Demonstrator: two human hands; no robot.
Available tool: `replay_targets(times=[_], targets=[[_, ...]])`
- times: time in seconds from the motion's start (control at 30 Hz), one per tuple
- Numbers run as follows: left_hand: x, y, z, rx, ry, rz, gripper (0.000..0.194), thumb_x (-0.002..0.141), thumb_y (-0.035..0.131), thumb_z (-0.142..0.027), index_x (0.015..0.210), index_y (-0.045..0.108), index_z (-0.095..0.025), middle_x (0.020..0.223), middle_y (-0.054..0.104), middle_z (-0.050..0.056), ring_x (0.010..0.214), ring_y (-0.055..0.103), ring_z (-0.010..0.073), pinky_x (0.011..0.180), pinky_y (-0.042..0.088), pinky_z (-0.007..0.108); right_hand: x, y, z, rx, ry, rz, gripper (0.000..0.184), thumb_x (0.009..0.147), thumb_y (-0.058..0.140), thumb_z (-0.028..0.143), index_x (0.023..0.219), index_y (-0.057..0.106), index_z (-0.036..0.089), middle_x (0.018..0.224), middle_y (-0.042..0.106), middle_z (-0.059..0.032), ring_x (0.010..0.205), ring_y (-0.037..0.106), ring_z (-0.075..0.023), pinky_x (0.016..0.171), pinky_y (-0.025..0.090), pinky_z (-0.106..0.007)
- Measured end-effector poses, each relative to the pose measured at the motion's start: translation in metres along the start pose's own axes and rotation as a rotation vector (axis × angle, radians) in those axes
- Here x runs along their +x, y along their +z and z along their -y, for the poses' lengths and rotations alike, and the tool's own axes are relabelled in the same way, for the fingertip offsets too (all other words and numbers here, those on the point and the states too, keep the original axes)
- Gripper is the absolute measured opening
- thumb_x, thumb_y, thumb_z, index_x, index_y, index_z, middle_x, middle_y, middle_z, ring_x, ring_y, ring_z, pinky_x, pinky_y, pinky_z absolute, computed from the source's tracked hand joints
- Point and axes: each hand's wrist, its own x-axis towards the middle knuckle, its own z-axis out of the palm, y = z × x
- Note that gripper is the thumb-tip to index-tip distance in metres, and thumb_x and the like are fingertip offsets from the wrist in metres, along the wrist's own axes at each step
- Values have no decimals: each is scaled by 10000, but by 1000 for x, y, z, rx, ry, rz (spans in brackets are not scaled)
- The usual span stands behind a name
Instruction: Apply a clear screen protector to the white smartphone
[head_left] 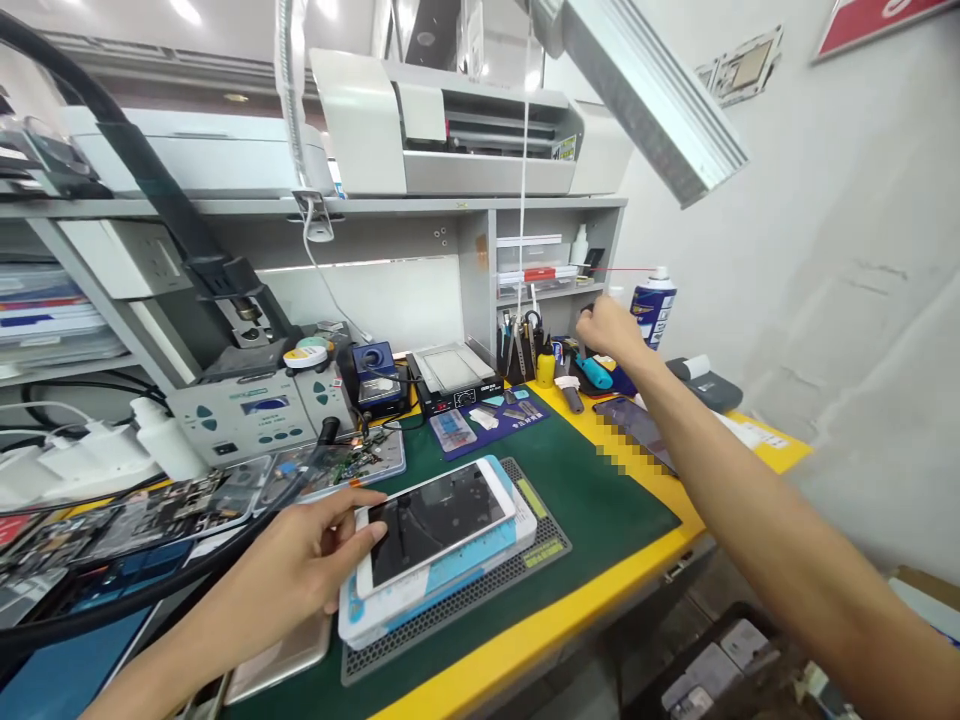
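Observation:
A small white-framed tablet (442,520) with a dark, smudged screen lies face up on a blue-and-white box (450,575). My left hand (322,545) is closed on its left end, thumb on the front edge and forefinger along the far edge. The box rests on a grey perforated mat (555,535). My right hand (609,328) is stretched far out to the back right, fingers curled in. A little of something dark shows by its fingers, too small to make out. Just beyond that hand stands a blue spray can (654,310) with a thin red straw.
Pens and tweezers fill a tool holder (521,345) beside a yellow bottle (545,366). A dark-screened device (637,430) lies at the right. Circuit boards, a soldering station (259,410) and a thick black hose (187,575) crowd the left. A lamp (660,110) hangs overhead.

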Motion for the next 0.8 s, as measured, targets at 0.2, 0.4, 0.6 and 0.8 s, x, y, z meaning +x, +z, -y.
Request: replay_targets(times=[0.2, 0.4, 0.6, 0.8], targets=[[2, 1, 6, 2, 5, -1, 736, 909, 494, -751, 1389, 539, -195, 672, 491, -52, 533, 652, 212, 605, 496, 293, 33, 22, -8, -182, 48, 251, 396, 967, 690, 384, 1242, 650, 101, 1234, 673, -143, 1067, 684, -234, 917, 586, -421], [2, 2, 3, 1, 45, -37, 667, 919, 520, -695, 1345, 589, -186, 646, 497, -59, 499, 644, 202, 601, 474, 284, 37, 33, -5, -252, 77, 376, 382, 980, 673, 372, 1268, 641, 123, 1258, 662, -136, 1067, 680, -230, 909, 592, -418], [5, 3, 6, -21, 81, -58, 671, 876, 590, -683, 1323, 616, -184, 604, 537, -52, 474, 634, 208, 541, 475, 281, 31, 6, 0, -281, 87, 423, 389, 980, 672, 384, 1254, 643, 110, 1223, 675, -133, 1041, 688, -225, 896, 594, -415], [6, 3, 8, -17, 106, -68, 688, 856, 564, -742, 1278, 650, -206, 586, 568, -36, 441, 633, 219, 518, 486, 294, -24, -37, 18, -125, -88, 637, 283, 930, 705, 384, 917, 723, 102, 895, 764, -161, 696, 713, -193, 566, 560, -282]])
